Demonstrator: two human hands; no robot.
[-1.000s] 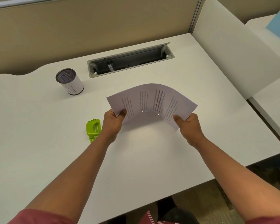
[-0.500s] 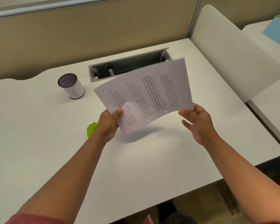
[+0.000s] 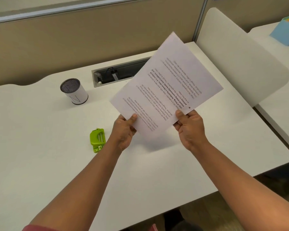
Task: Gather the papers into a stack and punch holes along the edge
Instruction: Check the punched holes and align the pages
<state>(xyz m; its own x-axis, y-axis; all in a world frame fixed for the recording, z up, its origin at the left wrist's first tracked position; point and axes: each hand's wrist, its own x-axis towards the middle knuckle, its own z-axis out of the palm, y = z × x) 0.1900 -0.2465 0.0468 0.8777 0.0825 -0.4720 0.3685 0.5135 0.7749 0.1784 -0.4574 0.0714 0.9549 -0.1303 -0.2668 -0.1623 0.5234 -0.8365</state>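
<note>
Desk [image 3: 40,164], white, carries everything in view. Far left of the grip, a cylindrical pen cup [image 3: 74,91] with a dark mesh top and white wrap stands upright, well apart from both hands. Nearer, just to the left of the left wrist, a small green hole punch [image 3: 98,140] lies flat on the desk, untouched. Left hand [image 3: 124,131] pinches the lower left edge of the paper stack [image 3: 165,87], thumb on top of the printed face, fingers curled beneath. The stack is held raised off the desk, tilted with its far corner pointing up and away; printed text runs at an angle and cannot be read reliably. Behind the stack, beyond the grip, a recessed cable tray [image 3: 110,75] in the desk is partly hidden by the sheets. Right hand [image 3: 191,129] pinches the stack's lower right corner, thumb on top, fingers under; one small punched hole shows just above that thumb. Right of the grip, a white rounded divider panel [image 3: 240,55] stands at the desk's edge, and a light blue box [image 3: 285,32] sits on the neighbouring desk beyond it.
</note>
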